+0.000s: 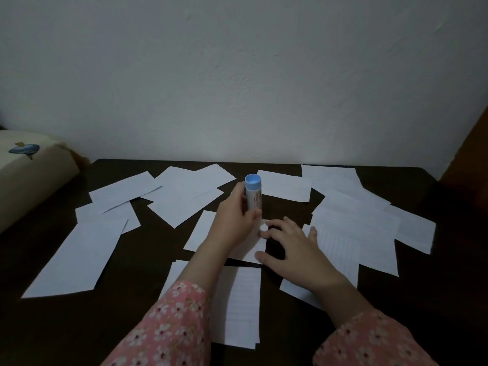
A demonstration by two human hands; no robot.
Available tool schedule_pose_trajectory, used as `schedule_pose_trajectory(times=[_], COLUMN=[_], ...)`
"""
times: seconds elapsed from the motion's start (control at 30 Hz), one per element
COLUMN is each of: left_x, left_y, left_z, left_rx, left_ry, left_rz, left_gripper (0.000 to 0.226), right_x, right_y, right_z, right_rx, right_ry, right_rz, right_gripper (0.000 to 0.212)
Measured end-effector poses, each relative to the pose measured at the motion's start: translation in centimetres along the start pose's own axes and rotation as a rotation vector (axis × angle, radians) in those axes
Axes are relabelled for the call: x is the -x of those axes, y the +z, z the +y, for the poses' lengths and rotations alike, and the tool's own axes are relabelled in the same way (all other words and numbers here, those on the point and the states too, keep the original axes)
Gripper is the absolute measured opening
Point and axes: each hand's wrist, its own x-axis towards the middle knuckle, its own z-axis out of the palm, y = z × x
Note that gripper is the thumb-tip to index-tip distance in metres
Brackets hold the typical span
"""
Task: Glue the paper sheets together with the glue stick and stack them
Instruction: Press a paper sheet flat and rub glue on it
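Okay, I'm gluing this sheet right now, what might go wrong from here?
Left hand grips the glue stick upright on the sheet while only the right hand's fingertips pin it; it may slide or wrinkle. Loose sheets lie close, so stray glue might catch them.

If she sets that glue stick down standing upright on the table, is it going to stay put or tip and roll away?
The glue stick looks tall and narrow, so it would probably tip if nudged. Being round, it would likely roll on the table. The left hand grips it upright over a paper sheet.
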Motion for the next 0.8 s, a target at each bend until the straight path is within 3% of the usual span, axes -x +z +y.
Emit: schedule_pose_trajectory(times=[0.53, 0.8], left_x=[-0.1, -0.4], left_y=[0.1, -2.6], left_z=[-0.3, -1.7], left_rx=[-0.058, -0.045], left_ry=[0.025, -0.049], left_rz=[-0.051, -0.026], left_gripper=[0.065, 0.064], right_x=[0.2, 0.1], right_y=[-0.5, -0.3], right_z=[-1.1, -1.1], right_rx=[0.022, 0.002], right_ry=[0.032, 0.036], right_rz=[0.05, 0.053], right_gripper=[0.045, 0.051])
